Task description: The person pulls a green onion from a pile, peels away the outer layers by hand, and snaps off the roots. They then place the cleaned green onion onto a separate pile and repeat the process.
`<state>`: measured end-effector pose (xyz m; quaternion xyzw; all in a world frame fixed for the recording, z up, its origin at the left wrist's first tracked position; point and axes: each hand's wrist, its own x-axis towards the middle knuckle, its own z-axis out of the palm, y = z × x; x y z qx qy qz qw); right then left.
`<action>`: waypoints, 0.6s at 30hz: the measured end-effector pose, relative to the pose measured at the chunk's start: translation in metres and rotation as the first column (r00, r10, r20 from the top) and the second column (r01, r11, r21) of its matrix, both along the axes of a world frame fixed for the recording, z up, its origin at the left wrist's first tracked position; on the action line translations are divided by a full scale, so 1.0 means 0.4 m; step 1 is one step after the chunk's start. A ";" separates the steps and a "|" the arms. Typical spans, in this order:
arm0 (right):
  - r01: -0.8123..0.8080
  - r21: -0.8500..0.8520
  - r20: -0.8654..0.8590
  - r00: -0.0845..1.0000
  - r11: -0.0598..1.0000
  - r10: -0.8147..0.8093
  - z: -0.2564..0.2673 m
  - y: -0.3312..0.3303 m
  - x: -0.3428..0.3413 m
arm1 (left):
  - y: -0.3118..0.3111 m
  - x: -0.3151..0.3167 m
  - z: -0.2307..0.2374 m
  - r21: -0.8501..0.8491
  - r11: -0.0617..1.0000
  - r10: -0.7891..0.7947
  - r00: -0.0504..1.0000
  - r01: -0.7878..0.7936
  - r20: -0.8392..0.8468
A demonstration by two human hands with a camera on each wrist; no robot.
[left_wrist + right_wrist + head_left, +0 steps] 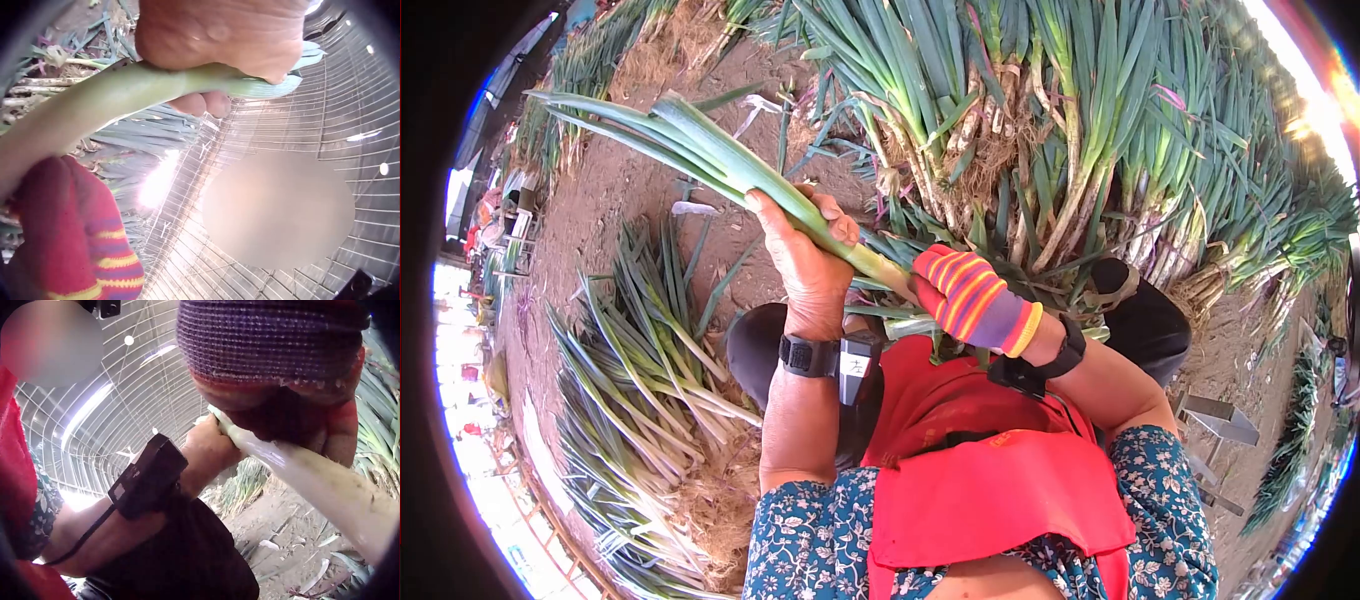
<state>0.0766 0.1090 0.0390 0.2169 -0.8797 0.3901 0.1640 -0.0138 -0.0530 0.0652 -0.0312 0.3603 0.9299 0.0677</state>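
A long, thick green onion (735, 165) slants across the front of the person's body, its green leaves pointing up to the left. The bare left hand (812, 265) grips it around the middle, thumb along the near side. Lower down, the right hand (972, 298), in a striped knit glove, holds the pale stalk. From the left wrist, the gloved fingers (81, 225) show against the underside of the stalk (94, 103). In the right wrist view, the smooth white lower stalk (325, 481) runs out past the glove (275, 350); its root end is out of frame.
Dense upright bundles of green onions (1000, 110) stand in front and to the right. A loose pile of onions (660, 400) with brown roots lies on the dirt floor (585, 235) at the left. A small metal stand (1220, 418) is at the right.
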 end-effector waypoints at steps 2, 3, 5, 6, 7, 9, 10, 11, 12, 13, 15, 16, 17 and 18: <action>0.011 0.001 0.008 1.000 1.000 -0.011 -0.015 -0.008 -0.005 | 0.005 0.007 0.006 -0.021 1.000 0.008 1.000 -0.008 0.005; 0.043 0.008 0.001 0.999 0.999 -0.043 -0.016 -0.011 -0.006 | 0.006 0.008 0.007 -0.043 0.999 0.006 1.000 -0.006 0.010; 0.073 0.026 0.070 0.995 0.997 -0.074 -0.023 -0.005 -0.011 | 0.011 0.015 0.006 -0.067 0.998 -0.004 1.000 0.005 0.015; 0.098 0.049 0.139 0.985 0.994 -0.104 -0.031 0.003 -0.018 | 0.013 0.017 0.005 -0.090 0.996 0.006 1.000 -0.005 0.014; 0.138 0.062 0.264 0.953 0.989 -0.149 -0.051 0.016 -0.029 | 0.017 0.018 0.005 -0.111 0.994 0.016 1.000 -0.014 0.012; 0.220 0.173 0.168 0.954 0.960 -0.248 -0.122 0.076 -0.053 | 0.017 0.014 0.004 -0.123 0.991 0.053 0.998 -0.050 0.019; 0.298 0.272 0.064 0.943 0.915 -0.326 -0.155 0.112 -0.051 | 0.012 0.015 0.001 -0.139 0.986 0.098 0.995 -0.093 0.029; 0.358 0.395 0.115 0.895 0.846 -0.432 -0.175 0.158 -0.041 | 0.004 0.014 0.008 -0.145 0.981 0.138 0.990 -0.131 0.040; 0.396 0.514 0.146 0.834 0.761 -0.533 -0.192 0.211 -0.026 | -0.005 0.009 0.006 -0.144 0.981 0.140 0.989 -0.133 0.041; 0.405 0.598 0.106 0.816 0.692 -0.568 -0.222 0.267 0.005 | -0.016 0.004 0.003 -0.134 0.974 0.185 0.983 -0.181 0.019; 0.358 0.748 0.139 0.739 0.559 -0.659 -0.242 0.371 0.074 | -0.042 -0.006 -0.004 -0.103 0.962 0.256 0.966 -0.251 0.029; 0.296 0.813 0.202 0.664 0.501 -0.720 -0.235 0.410 0.104 | -0.049 -0.005 -0.006 -0.104 0.962 0.257 0.966 -0.253 0.032; 0.293 0.815 0.202 0.664 0.499 -0.720 -0.242 0.436 0.127 | -0.051 -0.002 -0.008 -0.080 0.961 0.269 0.961 -0.264 0.059; 0.354 0.819 0.184 0.584 0.452 -0.791 -0.254 0.457 0.149 | -0.051 0.002 -0.011 -0.055 0.960 0.280 0.956 -0.276 0.089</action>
